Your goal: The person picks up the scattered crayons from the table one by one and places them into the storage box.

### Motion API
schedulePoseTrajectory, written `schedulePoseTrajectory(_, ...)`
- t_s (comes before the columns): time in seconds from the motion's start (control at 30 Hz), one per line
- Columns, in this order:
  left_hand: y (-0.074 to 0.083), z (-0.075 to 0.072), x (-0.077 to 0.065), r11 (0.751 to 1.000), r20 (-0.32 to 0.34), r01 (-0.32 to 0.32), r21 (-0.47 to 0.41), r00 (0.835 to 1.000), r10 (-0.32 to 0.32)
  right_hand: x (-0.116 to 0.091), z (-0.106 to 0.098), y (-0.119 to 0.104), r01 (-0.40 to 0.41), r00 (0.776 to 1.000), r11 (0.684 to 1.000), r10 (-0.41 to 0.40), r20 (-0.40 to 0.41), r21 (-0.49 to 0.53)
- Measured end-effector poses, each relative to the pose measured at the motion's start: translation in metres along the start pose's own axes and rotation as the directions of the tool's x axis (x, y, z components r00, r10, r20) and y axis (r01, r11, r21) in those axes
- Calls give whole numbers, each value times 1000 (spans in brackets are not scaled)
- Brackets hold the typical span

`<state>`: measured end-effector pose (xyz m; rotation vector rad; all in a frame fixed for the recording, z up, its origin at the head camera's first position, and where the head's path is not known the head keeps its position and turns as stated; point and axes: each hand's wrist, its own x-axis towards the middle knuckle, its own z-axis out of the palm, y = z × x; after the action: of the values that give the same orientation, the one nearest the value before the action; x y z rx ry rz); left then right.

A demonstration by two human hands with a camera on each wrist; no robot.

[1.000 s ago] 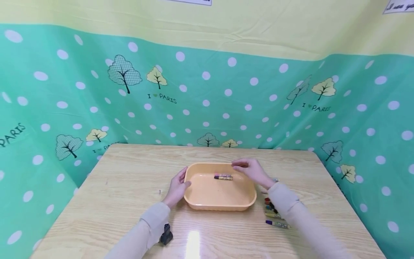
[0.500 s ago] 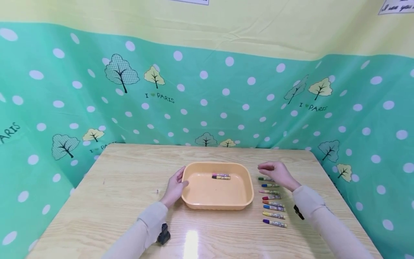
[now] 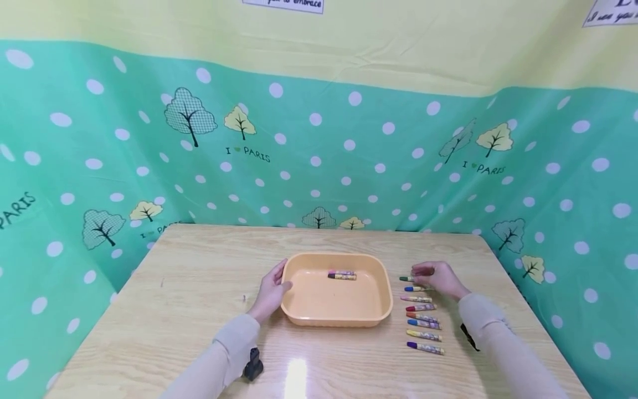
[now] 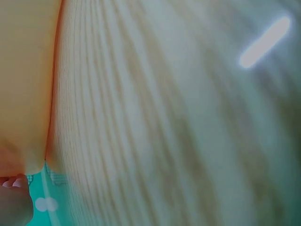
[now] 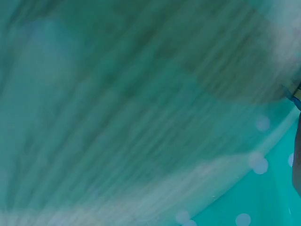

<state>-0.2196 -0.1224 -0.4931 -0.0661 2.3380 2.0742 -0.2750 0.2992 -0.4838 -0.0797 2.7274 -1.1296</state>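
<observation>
My left hand (image 3: 269, 292) grips the left side of a light orange plastic tray (image 3: 336, 320), thumb over the rim. In the left wrist view, the fingers (image 4: 16, 182) show at the tray's edge. Inside the tray, a pink crayon (image 3: 335, 271) and a black crayon (image 3: 342, 277) lie side by side. My right hand (image 3: 442, 280) is down at a green crayon (image 3: 405, 279), its thumb and fingertips pinching the wrapped part, which they partly hide. Just below, a dark blue crayon (image 3: 412, 288) lies partly under the hand. The right wrist view catches only a hand's edge.
Right of the tray, a column of crayons runs toward me: pink (image 3: 416, 299), red (image 3: 421, 307), orange (image 3: 423, 317), blue (image 3: 423, 324), yellow (image 3: 423, 335) and purple (image 3: 425, 348). A polka-dot curtain (image 3: 299, 138) hangs behind the wooden table (image 3: 199, 310).
My right hand has moved from above the tray's far right corner to the right, then down onto the green crayon. The left hand still holds the tray.
</observation>
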Motion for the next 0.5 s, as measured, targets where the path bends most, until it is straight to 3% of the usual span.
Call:
schedulePoseTrajectory(0.23,-2,0,0,1000,5,14,-9,1000,-14,4,7,7,51,999,997,-52,-12,-53)
schedulePoseTrajectory(0.5,5,-2,-1,999,18,15,-35,1000,-14,6,9,5,46,999,994,-48,-23,-97)
